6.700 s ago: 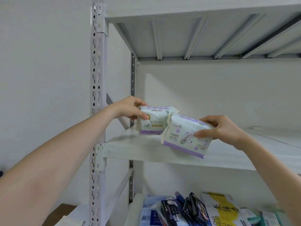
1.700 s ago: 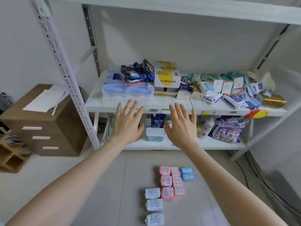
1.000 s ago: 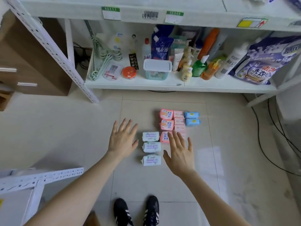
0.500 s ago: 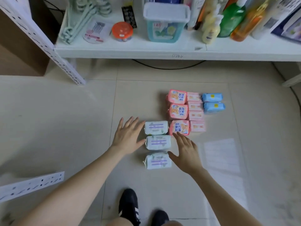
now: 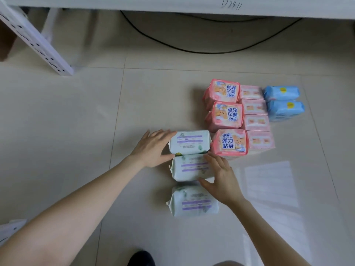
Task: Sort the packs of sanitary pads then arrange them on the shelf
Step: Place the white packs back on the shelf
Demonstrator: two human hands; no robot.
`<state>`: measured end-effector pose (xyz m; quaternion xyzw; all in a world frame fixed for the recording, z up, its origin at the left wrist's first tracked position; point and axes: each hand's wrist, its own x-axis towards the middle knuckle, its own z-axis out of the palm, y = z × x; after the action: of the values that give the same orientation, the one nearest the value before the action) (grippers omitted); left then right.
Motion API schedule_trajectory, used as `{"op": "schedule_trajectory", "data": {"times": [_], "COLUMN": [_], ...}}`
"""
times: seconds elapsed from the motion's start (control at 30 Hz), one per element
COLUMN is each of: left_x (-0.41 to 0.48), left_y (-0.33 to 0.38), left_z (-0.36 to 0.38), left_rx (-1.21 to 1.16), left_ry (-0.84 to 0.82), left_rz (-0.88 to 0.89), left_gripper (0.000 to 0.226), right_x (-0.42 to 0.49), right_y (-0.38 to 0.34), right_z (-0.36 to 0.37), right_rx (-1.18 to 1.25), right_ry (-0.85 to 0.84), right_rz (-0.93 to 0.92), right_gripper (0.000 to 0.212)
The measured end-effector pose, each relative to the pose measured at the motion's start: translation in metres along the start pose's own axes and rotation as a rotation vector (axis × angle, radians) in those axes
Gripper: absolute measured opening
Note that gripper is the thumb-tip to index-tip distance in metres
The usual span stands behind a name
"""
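Three white packs with purple stripes lie in a column on the floor tiles: a far pack, a middle pack and a near pack. My left hand grips the left end of the far pack, fingers along its top edge and thumb at its lower corner. My right hand grips the right end of the middle pack between fingers and thumb. To the right stand three large pink packs, several small pink packs and two blue packs.
The white bottom shelf edge runs across the top, with a perforated shelf post at upper left. A black cable loops on the floor under the shelf. My dark shoe shows at the bottom.
I came down from the upper shelf to the floor. Both hands have closed in from beside the white packs onto them, left on the far pack, right on the middle one.
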<state>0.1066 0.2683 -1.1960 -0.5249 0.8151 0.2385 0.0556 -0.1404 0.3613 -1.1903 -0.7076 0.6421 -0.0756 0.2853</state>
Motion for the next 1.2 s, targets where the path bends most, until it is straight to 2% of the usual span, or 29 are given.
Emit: {"op": "schedule_trajectory", "data": {"times": [0.33, 0.6, 0.73, 0.87, 1.2], "left_x": [0.040, 0.061, 0.065, 0.062, 0.018], "left_y": [-0.010, -0.002, 0.001, 0.002, -0.018], "left_z": [0.002, 0.008, 0.011, 0.011, -0.024], "left_rx": [-0.056, -0.359, -0.449, -0.538, -0.589], "left_ry": [0.086, 0.101, 0.120, 0.150, 0.218], "left_rz": [0.073, -0.018, -0.043, -0.086, -0.282], "left_gripper": [0.080, 0.088, 0.076, 0.069, 0.066], "right_x": [0.017, 0.023, 0.028, 0.032, 0.026], "right_y": [0.007, 0.010, 0.006, 0.002, -0.023], "right_z": [0.009, 0.006, 0.008, 0.013, -0.018], "right_rx": [-0.046, -0.176, -0.274, -0.184, -0.062], "right_ry": [0.059, -0.038, -0.017, -0.010, -0.007], "right_rz": [-0.100, -0.166, -0.188, -0.144, -0.062], "right_gripper": [0.076, 0.086, 0.080, 0.064, 0.063]}}
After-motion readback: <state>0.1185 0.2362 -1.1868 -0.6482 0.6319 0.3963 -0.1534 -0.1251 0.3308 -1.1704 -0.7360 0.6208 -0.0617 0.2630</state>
